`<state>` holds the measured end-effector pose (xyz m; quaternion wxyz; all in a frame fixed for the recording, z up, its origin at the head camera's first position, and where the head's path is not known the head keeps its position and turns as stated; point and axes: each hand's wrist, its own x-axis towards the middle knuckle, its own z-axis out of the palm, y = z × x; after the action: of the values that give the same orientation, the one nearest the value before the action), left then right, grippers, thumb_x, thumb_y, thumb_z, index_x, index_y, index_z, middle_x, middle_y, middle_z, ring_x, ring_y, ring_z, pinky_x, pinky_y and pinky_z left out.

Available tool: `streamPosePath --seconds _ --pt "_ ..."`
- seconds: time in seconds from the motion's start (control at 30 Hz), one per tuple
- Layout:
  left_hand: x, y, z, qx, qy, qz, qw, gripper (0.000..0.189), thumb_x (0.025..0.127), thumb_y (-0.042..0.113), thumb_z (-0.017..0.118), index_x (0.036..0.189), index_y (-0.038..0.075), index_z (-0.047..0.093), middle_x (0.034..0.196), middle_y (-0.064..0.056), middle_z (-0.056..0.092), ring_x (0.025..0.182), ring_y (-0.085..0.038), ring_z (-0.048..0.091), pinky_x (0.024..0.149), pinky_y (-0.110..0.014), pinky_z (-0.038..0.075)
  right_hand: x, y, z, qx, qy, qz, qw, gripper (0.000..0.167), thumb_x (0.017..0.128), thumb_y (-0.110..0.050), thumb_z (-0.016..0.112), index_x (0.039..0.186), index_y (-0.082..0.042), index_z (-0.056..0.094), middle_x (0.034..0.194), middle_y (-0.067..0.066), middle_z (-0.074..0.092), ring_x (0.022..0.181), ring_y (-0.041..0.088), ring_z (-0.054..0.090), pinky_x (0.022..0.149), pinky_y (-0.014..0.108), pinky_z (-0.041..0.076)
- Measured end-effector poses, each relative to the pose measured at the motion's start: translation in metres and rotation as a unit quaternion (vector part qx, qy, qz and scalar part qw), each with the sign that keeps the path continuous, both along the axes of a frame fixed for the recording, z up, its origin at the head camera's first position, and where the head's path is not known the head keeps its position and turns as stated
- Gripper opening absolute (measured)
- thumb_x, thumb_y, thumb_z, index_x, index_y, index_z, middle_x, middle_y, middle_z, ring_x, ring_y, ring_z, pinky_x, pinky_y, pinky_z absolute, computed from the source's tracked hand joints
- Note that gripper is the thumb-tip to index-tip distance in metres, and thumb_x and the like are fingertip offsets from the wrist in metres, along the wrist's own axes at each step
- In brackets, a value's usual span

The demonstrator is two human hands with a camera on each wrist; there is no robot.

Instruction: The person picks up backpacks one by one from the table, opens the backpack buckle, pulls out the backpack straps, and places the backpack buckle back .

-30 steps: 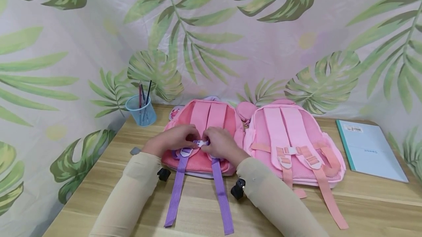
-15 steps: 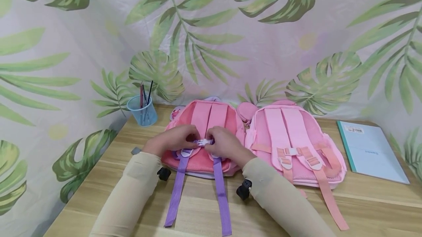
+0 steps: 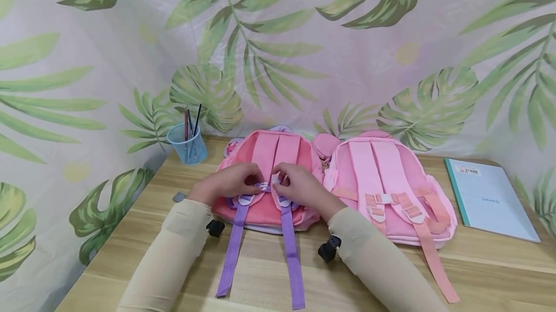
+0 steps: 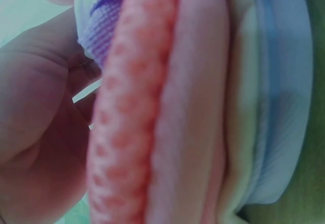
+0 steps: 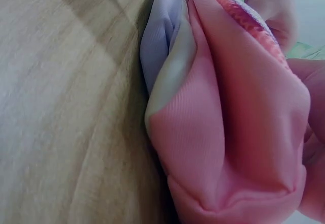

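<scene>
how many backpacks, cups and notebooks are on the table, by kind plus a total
Backpacks: 2
Cups: 1
Notebooks: 1
Total: 4

coral-pink backpack point(image 3: 265, 211), purple straps point(image 3: 232, 249); light-pink backpack point(image 3: 386, 167), orange straps point(image 3: 434, 259); backdrop point(image 3: 269, 51) green-leaf patterned.

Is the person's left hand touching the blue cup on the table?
Apart. The head view shows wooden tabletop between the left hand and the blue cup; the hand is over the purple-strapped backpack.
</scene>
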<state>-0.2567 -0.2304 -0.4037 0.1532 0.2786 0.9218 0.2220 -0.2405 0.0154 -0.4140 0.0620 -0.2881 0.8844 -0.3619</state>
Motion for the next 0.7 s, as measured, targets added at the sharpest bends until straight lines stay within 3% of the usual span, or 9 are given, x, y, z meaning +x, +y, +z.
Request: streamPosePath --seconds 0.27,0.53,0.7 --pt "-0.001 0.000 -0.001 -0.003 -0.010 0.014 0.9999 0.019 0.099 0.021 0.080 0.116 0.016 0.074 0.106 0.001 0.070 0.098 -0.017 0.060 0.096 -0.036 0.055 0.002 0.007 0.000 0.023 0.045 0.004 0.9987 0.022 0.101 -0.017 0.075 0.119 -0.008 0.068 0.101 0.005 0.073 0.090 0.016 0.067 0.082 0.030 0.058" --pt "-0.001 -0.001 -0.002 -0.003 -0.014 0.017 0.9998 0.019 0.100 0.022 0.079 0.118 0.017 0.075 0.107 0.002 0.070 0.099 -0.016 0.061 0.095 -0.035 0.054 0.002 0.011 -0.004 0.021 0.003 -0.020 0.9996 0.019 0.098 -0.019 0.077 0.111 -0.012 0.065 0.097 0.003 0.069 0.087 0.016 0.062 0.080 0.030 0.056" --pt "-0.001 -0.002 -0.003 0.000 -0.012 0.013 0.9998 0.019 0.101 0.023 0.079 0.117 0.017 0.075 0.107 0.002 0.070 0.097 -0.015 0.061 0.092 -0.033 0.054 0.000 0.012 -0.006 0.029 0.002 -0.021 0.9993 0.015 0.096 -0.018 0.076 0.105 -0.009 0.069 0.093 0.003 0.067 0.084 0.015 0.060 0.078 0.030 0.053"
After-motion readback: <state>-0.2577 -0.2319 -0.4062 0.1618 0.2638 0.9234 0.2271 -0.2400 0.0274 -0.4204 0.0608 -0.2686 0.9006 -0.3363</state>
